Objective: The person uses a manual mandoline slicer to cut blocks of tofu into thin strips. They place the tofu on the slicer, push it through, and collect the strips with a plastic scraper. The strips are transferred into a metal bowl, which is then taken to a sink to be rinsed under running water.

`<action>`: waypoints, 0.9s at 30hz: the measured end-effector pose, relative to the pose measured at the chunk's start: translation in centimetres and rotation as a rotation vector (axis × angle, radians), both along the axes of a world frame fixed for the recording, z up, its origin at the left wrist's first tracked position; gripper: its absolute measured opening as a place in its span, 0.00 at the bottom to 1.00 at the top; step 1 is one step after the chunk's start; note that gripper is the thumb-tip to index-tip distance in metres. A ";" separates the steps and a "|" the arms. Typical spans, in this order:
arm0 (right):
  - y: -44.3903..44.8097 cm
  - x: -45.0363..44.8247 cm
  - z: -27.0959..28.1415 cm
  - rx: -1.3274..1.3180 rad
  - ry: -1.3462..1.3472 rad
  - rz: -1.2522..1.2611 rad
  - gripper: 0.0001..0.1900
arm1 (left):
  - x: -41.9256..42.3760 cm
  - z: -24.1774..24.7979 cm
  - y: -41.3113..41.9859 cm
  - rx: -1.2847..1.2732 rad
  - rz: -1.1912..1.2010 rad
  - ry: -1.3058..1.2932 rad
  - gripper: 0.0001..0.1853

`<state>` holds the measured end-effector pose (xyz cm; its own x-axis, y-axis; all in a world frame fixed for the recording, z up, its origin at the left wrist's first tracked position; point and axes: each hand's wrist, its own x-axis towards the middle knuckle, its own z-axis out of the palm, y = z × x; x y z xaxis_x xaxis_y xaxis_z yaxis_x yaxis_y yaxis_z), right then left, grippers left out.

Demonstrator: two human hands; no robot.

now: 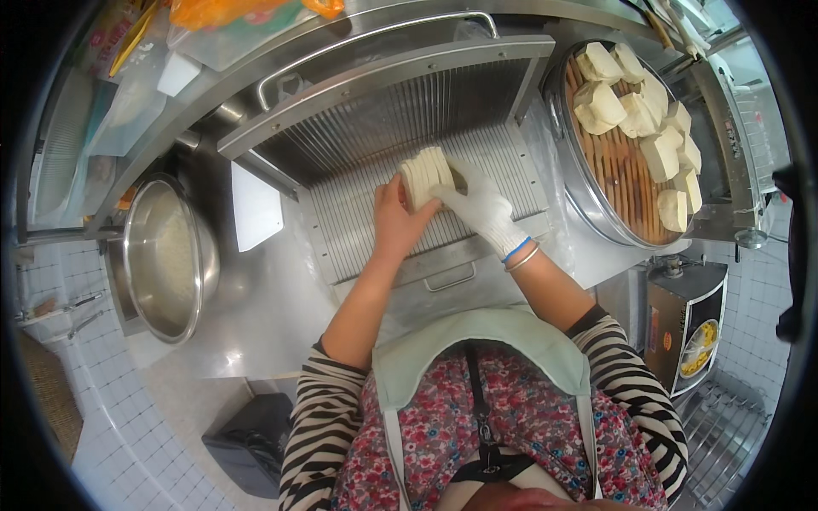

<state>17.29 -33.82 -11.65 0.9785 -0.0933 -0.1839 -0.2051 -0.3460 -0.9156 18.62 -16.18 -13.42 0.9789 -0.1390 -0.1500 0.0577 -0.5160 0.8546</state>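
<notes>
Between my hands I hold a pale block of what looks like steamed bread, cut into upright slices that stay pressed together. My bare left hand grips its left side and lower edge. On its right side is my right hand, in a white knit glove with a blue cuff edge. Both hands are over the slotted metal bed of a slicer. The slicer's hinged frame, strung with parallel blades or wires, stands raised behind them. Fingers hide part of the block's underside.
At right, a round metal steamer with a slatted bamboo mat holds several uncut pale blocks. A steel bowl with pale contents stands at left, near a flat white plastic piece. A long bar handle tops the raised frame.
</notes>
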 end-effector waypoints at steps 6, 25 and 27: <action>-0.1 0.4 0.8 -0.113 0.039 0.013 0.41 | 0.4 0.1 0.6 -0.077 -0.028 0.071 0.44; 0.0 0.6 0.5 -0.178 -0.089 0.020 0.39 | 0.7 1.9 -0.7 0.216 -0.025 -0.119 0.36; -0.7 0.4 0.2 -0.180 -0.056 0.011 0.38 | 0.9 0.6 0.9 0.181 0.038 -0.107 0.35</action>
